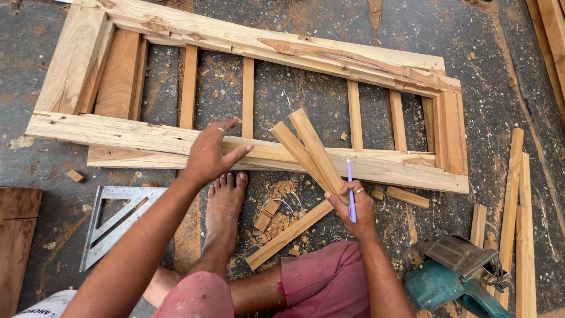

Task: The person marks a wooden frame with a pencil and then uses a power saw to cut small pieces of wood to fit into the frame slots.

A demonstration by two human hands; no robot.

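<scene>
1. The left hand (210,154) is spread wide, palm down, fingers fanned, with a ring on one finger. It sits over the near rail of the frame (147,136); I cannot tell whether it presses on the wood or hovers just above it.
2. The right hand (353,207) is closed around two slats (309,150) and a pen (350,188) together. The slats fan up and to the left from the fist, their far ends over the frame's near rail. The pen points up, its tip just at the rail's near edge.
3. The frame lies flat on the floor (506,88), long side running left to right. Two long rails are joined by short end pieces and several thin uprights between them, with a broad panel at its left end.
4. A third slat (288,234) lies on the floor below the right hand, slanting down to the left, amid wood chips (272,217).
5. The person's bare foot (225,206) rests on the floor just beside the near rail, between the two hands.
6. A metal square (115,221) lies on the floor near the left forearm.
7. A teal power tool (456,274) sits at the lower right, touching a bundle of strips (521,224) that run up along the right side.
8. A dark board (15,235) lies at the left edge.
</scene>
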